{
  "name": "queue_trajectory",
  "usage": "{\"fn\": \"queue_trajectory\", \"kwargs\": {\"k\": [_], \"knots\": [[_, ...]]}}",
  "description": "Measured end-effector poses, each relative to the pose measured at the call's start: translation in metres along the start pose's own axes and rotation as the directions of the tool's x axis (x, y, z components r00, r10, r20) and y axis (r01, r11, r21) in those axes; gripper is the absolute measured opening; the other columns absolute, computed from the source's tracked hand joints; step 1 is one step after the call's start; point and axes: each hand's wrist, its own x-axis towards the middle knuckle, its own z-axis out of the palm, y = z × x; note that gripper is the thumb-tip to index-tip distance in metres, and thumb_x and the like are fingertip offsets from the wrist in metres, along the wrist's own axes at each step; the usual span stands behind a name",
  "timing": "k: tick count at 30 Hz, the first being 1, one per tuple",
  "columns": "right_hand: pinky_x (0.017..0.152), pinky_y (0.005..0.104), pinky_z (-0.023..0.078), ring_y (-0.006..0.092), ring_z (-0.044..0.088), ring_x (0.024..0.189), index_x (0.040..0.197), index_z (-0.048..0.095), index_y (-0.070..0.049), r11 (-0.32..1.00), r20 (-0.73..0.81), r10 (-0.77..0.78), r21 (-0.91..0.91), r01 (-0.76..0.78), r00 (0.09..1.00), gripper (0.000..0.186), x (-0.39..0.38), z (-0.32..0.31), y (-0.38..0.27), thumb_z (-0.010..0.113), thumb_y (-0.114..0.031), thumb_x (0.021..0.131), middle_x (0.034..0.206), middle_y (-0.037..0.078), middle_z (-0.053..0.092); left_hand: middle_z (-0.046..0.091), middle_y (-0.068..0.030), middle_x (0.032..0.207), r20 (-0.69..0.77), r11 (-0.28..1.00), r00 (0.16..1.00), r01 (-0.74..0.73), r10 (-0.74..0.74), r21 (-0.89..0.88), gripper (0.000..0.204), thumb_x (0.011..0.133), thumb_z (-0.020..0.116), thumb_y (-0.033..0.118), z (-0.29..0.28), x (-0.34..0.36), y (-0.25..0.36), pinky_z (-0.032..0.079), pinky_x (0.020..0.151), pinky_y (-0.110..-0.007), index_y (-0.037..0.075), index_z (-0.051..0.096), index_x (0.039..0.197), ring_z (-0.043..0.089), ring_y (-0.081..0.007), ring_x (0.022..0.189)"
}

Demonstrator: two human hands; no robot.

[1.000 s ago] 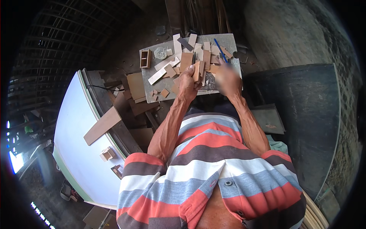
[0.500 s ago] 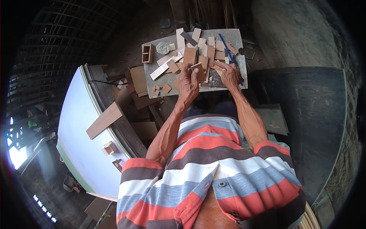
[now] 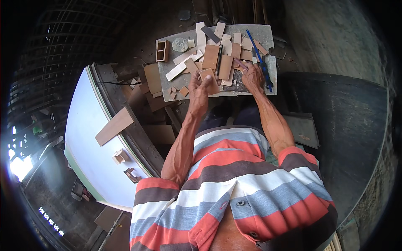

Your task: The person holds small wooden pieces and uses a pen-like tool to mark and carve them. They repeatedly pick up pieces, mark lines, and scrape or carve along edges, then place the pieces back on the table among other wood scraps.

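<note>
Wood piece (image 3: 213, 87), flat, brown, rectangular

1 L hand (image 3: 198, 93), 1 R hand (image 3: 253, 78). 1 two-cell wd. box (image 3: 162, 51), 2 sm. boxy pcs. (image 3: 120, 156) on wht. panel (image 3: 90, 134).

- No text, label, brand, number or sign can be read.
</note>
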Motion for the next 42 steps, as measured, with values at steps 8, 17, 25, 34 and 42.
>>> {"fn": "queue_trajectory", "kwargs": {"k": [8, 17, 25, 34, 42], "knots": [[0.079, 0.0447, 0.051, 0.0338, 0.063, 0.093, 0.091, 0.068, -0.009, 0.937, -0.243, -0.154, 0.273, 0.219, 0.958, 0.020, 0.020, 0.023, -0.015, 0.066, -0.025, 0.081, 0.092, 0.015, 0.065, 0.062, -0.0073, 0.089, -0.015, 0.950, 0.972, 0.226, -0.235, -0.217, 0.016, 0.100, 0.052, 0.020, -0.028, -0.006, -0.001, 0.051, 0.064, -0.030, 0.007, 0.051, 0.109, 0.060, -0.0181, 0.078], [0.090, 0.0491, 0.051, 0.0426, 0.066, 0.103, 0.101, 0.072, 0.003, 0.986, 0.400, 0.118, -0.157, -0.058, 0.909, 0.039, 0.058, 0.036, -0.101, 0.066, -0.026, 0.077, 0.106, 0.026, 0.069, 0.041, -0.0007, 0.077, -0.032, 0.807, 0.963, 0.206, -0.268, -0.553, 0.021, 0.101, 0.050, 0.028, -0.034, -0.014, 0.004, 0.033, 0.051, -0.023, 0.014, 0.052, 0.117, 0.038, -0.0123, 0.064], [0.083, 0.0476, 0.054, 0.0422, 0.068, 0.097, 0.097, 0.072, 0.004, 0.973, 0.436, 0.223, -0.158, -0.170, 0.872, 0.045, 0.074, 0.046, -0.100, 0.066, -0.031, 0.070, 0.099, 0.026, 0.070, 0.054, -0.0026, 0.087, -0.062, 0.877, 0.980, 0.140, -0.189, -0.460, 0.025, 0.099, 0.052, 0.022, -0.045, -0.016, 0.005, 0.043, 0.057, -0.025, 0.012, 0.048, 0.123, 0.052, -0.0132, 0.071], [0.054, 0.0385, 0.046, 0.0264, 0.063, 0.059, 0.079, 0.062, 0.004, 0.965, 0.411, -0.217, 0.226, 0.131, 0.885, 0.040, 0.056, 0.013, -0.048, 0.052, -0.034, 0.085, 0.074, 0.018, 0.068, 0.068, -0.0067, 0.097, -0.230, 0.996, 0.970, -0.068, 0.078, 0.053, 0.027, 0.090, 0.066, 0.006, -0.044, -0.014, 0.010, 0.052, 0.074, -0.027, 0.000, 0.058, 0.115, 0.064, -0.0113, 0.087], [0.047, 0.0184, 0.031, 0.0034, 0.036, 0.053, 0.088, 0.059, -0.006, 0.185, 0.297, 0.086, 0.933, -0.308, 0.951, 0.014, 0.006, -0.059, -0.069, 0.056, -0.019, 0.091, 0.065, -0.005, 0.042, 0.071, -0.0102, 0.087, -0.176, 0.844, 0.916, -0.240, 0.360, 0.479, 0.020, 0.089, 0.068, 0.007, -0.011, -0.013, 0.012, 0.053, 0.069, -0.029, -0.003, 0.064, 0.106, 0.067, -0.0138, 0.078]]}}
